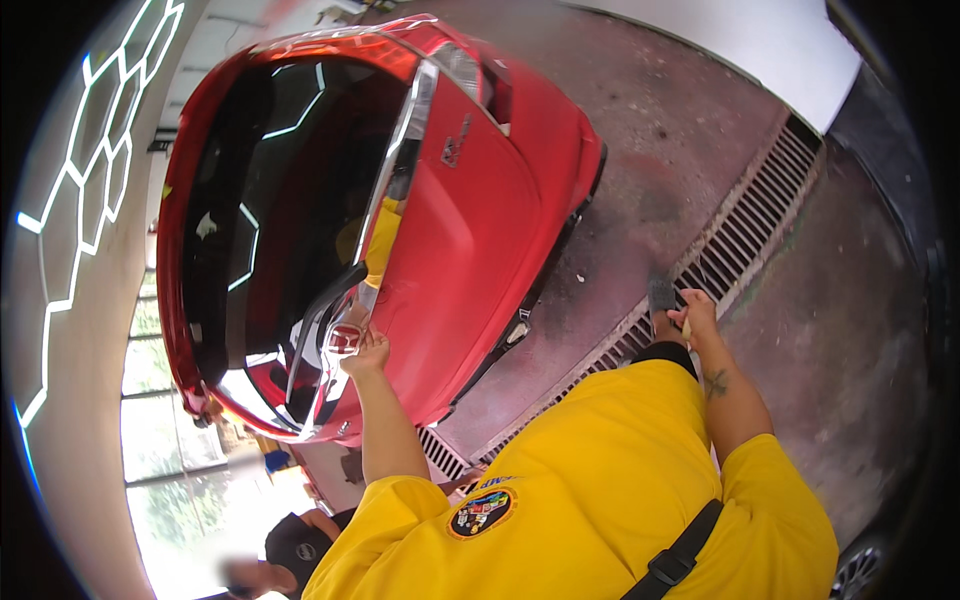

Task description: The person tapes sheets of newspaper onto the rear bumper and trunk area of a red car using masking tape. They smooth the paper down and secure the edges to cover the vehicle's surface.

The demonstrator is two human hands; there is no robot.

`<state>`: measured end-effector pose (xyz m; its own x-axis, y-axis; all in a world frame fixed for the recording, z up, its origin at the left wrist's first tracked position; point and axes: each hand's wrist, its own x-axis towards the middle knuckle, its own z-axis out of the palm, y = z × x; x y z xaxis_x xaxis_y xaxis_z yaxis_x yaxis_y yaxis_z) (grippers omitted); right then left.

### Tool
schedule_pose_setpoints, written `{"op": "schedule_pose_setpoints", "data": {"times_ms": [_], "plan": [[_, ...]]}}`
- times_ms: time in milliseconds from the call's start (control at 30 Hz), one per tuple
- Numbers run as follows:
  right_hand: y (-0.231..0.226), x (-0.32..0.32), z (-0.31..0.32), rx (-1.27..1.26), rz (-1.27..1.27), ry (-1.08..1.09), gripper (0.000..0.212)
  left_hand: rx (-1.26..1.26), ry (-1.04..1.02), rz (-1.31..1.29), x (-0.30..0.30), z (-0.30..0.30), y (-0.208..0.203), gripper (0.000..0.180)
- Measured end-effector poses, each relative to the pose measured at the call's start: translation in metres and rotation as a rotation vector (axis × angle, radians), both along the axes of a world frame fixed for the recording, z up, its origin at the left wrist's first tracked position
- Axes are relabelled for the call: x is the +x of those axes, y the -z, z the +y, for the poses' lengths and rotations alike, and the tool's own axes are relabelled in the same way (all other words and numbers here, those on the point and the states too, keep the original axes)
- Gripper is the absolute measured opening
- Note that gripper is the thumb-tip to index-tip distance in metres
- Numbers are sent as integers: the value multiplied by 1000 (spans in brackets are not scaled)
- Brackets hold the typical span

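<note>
The rear of a red car [470,215] stands before me on the left, with its dark rear window [290,180] at the top. My left hand [368,352] rests at the chrome badge [343,340] on the tailgate, fingers apart and reaching past the badge's edge. My right hand [700,312] is well away from the car, low on my right side. Its fingers are closed around a small pale yellow thing, mostly hidden. Just beyond it shows a dark grey shape [661,294], perhaps my shoe, below my bare leg.
A slotted drain grate [745,215] crosses the stained floor [640,130]. A rear wiper [325,310] lies near my left hand. Another person in a dark cap [300,540] is at lower left. A white panel [760,45] stands at upper right, with a wheel [858,570] at lower right.
</note>
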<state>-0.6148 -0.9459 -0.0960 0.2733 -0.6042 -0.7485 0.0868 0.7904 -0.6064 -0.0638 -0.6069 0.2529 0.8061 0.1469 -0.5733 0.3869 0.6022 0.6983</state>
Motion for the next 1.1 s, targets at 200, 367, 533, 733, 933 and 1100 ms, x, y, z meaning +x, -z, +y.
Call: {"op": "schedule_pose_setpoints", "data": {"times_ms": [200, 367, 533, 733, 933, 1100], "plan": [[-187, 207, -51, -366, -250, -296, 18, -33, 71, -25, -39, 2, -11, 72], [-312, 345, -53, -1213, 72, -362, 37, 545, -394, 88, -16, 26, -10, 74], [-367, 457, -8, -1421, 211, -345, 54, 1250, -508, -171, 36, 99, -10, 78], [-363, 529, 6, -1525, 364, -128, 55, 1752, -576, -48, 92, 113, 24, 61], [-348, 538, 14, -1517, 414, -22, 55, 1493, -652, -258, 67, 88, 20, 81], [-337, 537, 19, -1546, 377, 4, 53, 1489, -677, -280, 74, 92, 28, 85]]}}
